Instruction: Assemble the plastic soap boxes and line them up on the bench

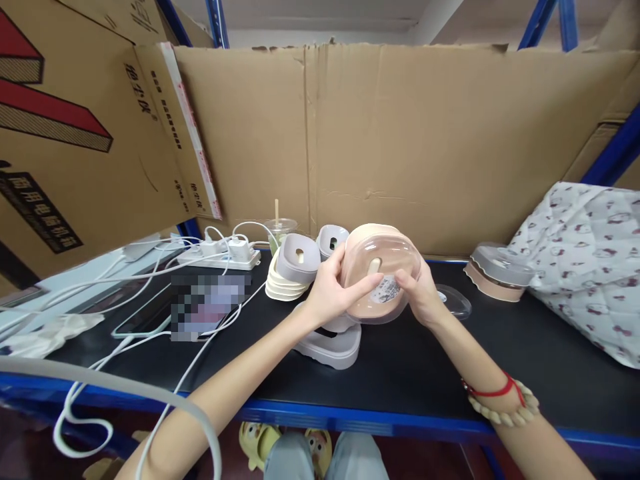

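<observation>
A pink container with a clear lid (363, 267) is held up above the black table, tilted so that its top faces me. A whitish label shows on it, beside a small oval slot. My left hand (336, 287) grips its left side, thumb across the lid. My right hand (421, 293) grips the right side, its thumb by the label. Below my left hand, a grey container part (333, 350) lies on the table. Behind that hand, a grey container (299, 259) rests on stacked cream pieces (280, 288), with another grey container (332, 238) beside it.
A clear lid (456, 301) and stacked containers (500, 272) lie right, near a patterned cloth (590, 267). Phones (145, 312), white cables and a power strip (220, 257) occupy the left. A cup with a straw (281, 229) stands before the cardboard wall (390, 147).
</observation>
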A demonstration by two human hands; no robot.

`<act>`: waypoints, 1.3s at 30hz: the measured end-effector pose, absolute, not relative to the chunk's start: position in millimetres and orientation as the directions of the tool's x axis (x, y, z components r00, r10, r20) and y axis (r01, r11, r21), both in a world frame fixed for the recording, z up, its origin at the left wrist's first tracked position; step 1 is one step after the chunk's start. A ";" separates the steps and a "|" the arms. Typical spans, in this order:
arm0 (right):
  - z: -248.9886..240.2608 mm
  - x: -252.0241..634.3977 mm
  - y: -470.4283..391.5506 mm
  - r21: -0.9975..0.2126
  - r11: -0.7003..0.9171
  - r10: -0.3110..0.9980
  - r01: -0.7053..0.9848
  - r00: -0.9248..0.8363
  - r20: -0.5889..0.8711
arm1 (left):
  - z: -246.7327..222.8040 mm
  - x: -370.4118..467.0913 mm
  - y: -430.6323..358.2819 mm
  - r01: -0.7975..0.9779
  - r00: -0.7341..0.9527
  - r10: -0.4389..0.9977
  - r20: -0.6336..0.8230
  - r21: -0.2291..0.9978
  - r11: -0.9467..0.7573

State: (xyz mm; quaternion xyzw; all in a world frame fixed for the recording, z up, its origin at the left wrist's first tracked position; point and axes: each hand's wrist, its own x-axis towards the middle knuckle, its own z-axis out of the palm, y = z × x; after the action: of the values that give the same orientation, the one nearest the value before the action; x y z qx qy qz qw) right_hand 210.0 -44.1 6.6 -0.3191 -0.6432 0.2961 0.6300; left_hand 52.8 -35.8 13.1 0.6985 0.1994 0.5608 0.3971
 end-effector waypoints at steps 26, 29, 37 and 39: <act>15.0 209.7 -48.8 -0.827 0.557 0.831 0.082 -0.053 0.554 | 8.6 55.8 -31.1 -0.223 0.320 0.767 0.555 0.832 -0.508; 16.0 208.7 -49.2 -0.837 0.540 0.842 0.085 -0.065 0.536 | 9.4 55.4 -31.9 -0.234 0.309 0.786 0.535 0.844 -0.483; 11.1 213.6 -45.0 -0.803 0.525 0.815 0.283 0.106 0.570 | 12.5 58.1 -37.2 -0.269 0.326 0.902 0.283 0.943 -0.198; 9.9 213.8 -46.4 -0.736 0.548 0.782 0.399 0.069 0.619 | 11.7 59.4 -36.8 -0.297 0.299 0.932 0.206 0.948 -0.115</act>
State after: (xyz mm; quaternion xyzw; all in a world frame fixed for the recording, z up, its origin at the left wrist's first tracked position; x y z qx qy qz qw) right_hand 213.8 -46.4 9.9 -0.4459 -0.6621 0.1654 0.5792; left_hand 59.4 -36.8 11.7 0.5412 0.2931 0.5142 0.5973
